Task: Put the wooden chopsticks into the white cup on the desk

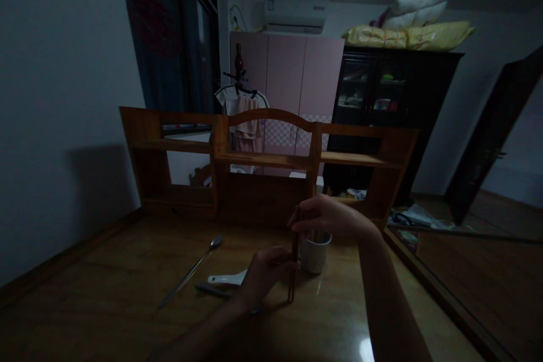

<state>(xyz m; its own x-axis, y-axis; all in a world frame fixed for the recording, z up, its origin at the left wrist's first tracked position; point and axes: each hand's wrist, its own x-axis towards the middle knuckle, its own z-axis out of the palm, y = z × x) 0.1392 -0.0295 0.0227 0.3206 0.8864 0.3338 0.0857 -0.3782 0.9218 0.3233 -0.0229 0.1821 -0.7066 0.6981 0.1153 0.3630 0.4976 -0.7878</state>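
Both of my hands are closed on a pair of brown chopsticks [293,271], held upright with their lower ends at the tabletop. My right hand [320,216] pinches them near the top, while my left hand [271,272] grips them lower down. Just behind and to the right stands a white cup [316,254] with more chopsticks in it, partly hidden by my right hand. Left of my left hand lie a white spoon [229,279] and a dark-handled utensil [211,290], both partly covered by that hand. Farther left rests a long metal spoon [216,242].
A wooden shelf unit [218,181] rises along the back of the wooden table [127,271]. The table's raised right edge [432,288] runs beside my right forearm. A wall [63,141] borders the left side. Wardrobe [286,73] and dark cabinet [390,107] stand beyond.
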